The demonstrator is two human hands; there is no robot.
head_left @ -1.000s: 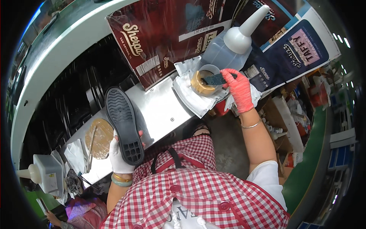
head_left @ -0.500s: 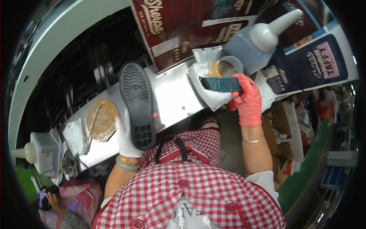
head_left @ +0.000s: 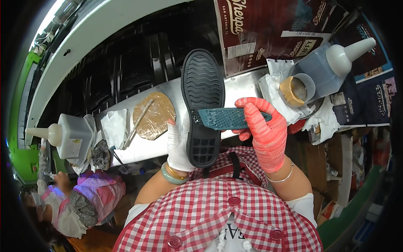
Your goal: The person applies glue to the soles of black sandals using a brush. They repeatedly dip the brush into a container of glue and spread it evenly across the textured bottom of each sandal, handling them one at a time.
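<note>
My left hand (head_left: 178, 147), in a white glove with bare fingertips, is closed around the side of a black shoe sole (head_left: 204, 84). The sole's tread faces up, wavy at the far end and with square pockets at the near end. My right hand (head_left: 267, 138), in a red knit glove, pinches a dark teal strip (head_left: 228, 119) with a textured face. The strip's left end lies at the sole's middle, over a wet-looking patch; whether it touches cannot be told. Right of the sole, a clear cup (head_left: 300, 89) with a tan rim stands on white paper.
A metal bench (head_left: 239, 90) holds a wrapped tan disc (head_left: 154, 117) with a thin stick on it. Squeeze bottles (head_left: 74, 136) (head_left: 321, 69) stand left and right. Dark red cartons (head_left: 268, 38) rise behind the bench. Another person (head_left: 86, 201) sits at the lower left.
My right hand has brought the teal strip from beside the cup leftward to the sole's middle. The view has shifted, so the bench things appear farther right.
</note>
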